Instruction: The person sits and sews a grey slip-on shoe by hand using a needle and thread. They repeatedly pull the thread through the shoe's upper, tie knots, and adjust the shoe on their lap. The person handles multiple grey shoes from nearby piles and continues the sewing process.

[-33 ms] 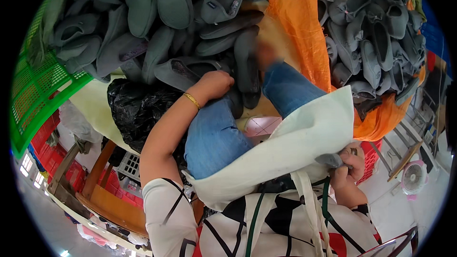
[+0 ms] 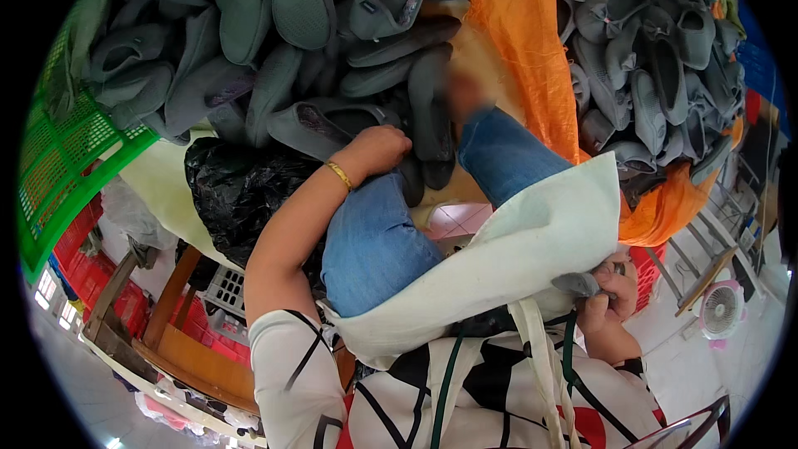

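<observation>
My left hand (image 2: 380, 150) rests at the near edge of a big pile of dark grey slip-on shoes, just above my left knee. Its fingers are curled and face away, so what they hold, if anything, is hidden. Closest to it lie a shoe with a patterned lining (image 2: 312, 129) and a shoe on its side (image 2: 431, 112). Off to the right, beside the pale apron (image 2: 549, 208) over my lap, my right hand (image 2: 613, 291) is closed with thumb and fingers pinching a small grey piece (image 2: 575, 284). I cannot tell its exact kind.
An orange sack (image 2: 519, 41) separates this pile from more grey shoes (image 2: 648, 75) at the right. A green plastic basket (image 2: 91, 145) stands far left, near a black plastic bag (image 2: 245, 191). A wooden chair (image 2: 204, 362) is at lower left, a pink-and-white fan (image 2: 721, 313) at right.
</observation>
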A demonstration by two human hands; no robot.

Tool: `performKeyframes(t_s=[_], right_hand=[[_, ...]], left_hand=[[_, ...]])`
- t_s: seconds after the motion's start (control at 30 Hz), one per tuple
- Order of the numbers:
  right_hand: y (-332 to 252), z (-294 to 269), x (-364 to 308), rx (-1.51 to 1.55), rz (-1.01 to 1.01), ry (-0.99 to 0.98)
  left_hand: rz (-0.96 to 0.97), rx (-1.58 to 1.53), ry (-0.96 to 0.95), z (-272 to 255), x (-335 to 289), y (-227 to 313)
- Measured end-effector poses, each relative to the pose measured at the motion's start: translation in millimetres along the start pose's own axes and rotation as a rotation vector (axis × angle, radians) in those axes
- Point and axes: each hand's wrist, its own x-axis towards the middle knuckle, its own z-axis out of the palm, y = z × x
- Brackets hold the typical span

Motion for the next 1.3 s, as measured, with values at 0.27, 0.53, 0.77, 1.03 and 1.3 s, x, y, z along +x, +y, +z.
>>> performKeyframes(t_s=[0.27, 0.53, 0.77, 1.03, 1.3], right_hand=[[-4, 4, 7, -0.069, 0.037, -0.047], [-11, -1, -1, -0.12, 0.105, -0.133], [-4, 3, 3, -0.077, 0.057, -0.109], [-17, 2, 11, -0.205, 0.121, -0.134], [-12, 11, 15, -0.147, 0.07, -0.073]], left_hand=[[0.428, 0.449, -0.276, 50, 27, -14], [0.611, 0.426, -0.168, 99, 40, -26], [0.494, 0.561, -0.277, 89, 48, -18], [0.195, -0.084, 0.13, -20, 25, 13], [-0.212, -0.9, 0.673, -117, -61, 33]])
